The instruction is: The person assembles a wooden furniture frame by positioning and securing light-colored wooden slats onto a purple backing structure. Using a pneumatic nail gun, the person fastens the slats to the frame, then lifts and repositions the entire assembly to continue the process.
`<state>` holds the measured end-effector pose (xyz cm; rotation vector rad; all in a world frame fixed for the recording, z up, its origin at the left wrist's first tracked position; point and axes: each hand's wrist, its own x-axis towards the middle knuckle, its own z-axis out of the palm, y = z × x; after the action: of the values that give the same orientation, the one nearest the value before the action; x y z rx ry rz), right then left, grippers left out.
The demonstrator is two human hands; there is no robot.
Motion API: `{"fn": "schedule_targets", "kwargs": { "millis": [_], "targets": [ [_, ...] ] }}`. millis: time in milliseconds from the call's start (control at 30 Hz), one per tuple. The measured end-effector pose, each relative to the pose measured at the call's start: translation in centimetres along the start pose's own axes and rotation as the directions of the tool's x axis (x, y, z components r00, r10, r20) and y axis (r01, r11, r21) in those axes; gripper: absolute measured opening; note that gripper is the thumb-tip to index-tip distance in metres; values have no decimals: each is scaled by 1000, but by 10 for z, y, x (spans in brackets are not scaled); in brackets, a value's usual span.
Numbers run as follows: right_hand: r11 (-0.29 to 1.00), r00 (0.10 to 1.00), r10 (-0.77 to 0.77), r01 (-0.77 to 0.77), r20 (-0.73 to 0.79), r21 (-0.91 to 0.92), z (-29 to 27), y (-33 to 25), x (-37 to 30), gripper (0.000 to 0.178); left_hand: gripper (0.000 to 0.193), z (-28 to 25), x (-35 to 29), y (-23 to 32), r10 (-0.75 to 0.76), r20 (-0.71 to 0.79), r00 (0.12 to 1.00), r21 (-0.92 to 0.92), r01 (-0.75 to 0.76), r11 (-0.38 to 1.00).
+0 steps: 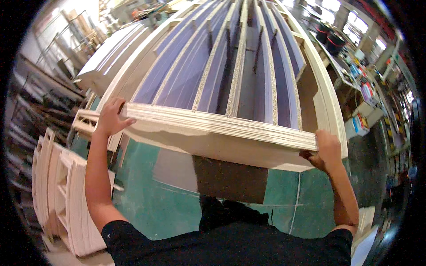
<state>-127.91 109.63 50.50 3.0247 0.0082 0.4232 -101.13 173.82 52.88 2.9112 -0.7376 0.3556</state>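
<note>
A bundle of long, thin plywood strips (217, 126) lies level across the near end of a large pale wooden frame (213, 148). At its left end my left hand (111, 117) presses the strip ends, fingers bent over the corner and thumb stretched along the near side. My right hand (326, 150) grips the right end, its thumb underneath and fingers on top. Just beyond the strips, several long boards (213, 66) with purple-grey faces and speckled chipboard edges stand on edge inside the frame, running away from me.
Curved slatted wooden pieces (71, 195) stand on the left. A stack of white panels (113, 53) lies at the far left. On the right is a cluttered workbench (350, 84) with dark buckets (335, 42). A brown sheet (230, 179) lies on the green floor (168, 213).
</note>
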Motion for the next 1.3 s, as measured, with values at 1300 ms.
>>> {"fn": "schedule_targets", "kwargs": {
  "millis": [1300],
  "targets": [
    [997,972,55,-65,-230,-36,-61,80,-45,67,57,0,35,45,205,-378,903,-142,-275,951]
  ]
}}
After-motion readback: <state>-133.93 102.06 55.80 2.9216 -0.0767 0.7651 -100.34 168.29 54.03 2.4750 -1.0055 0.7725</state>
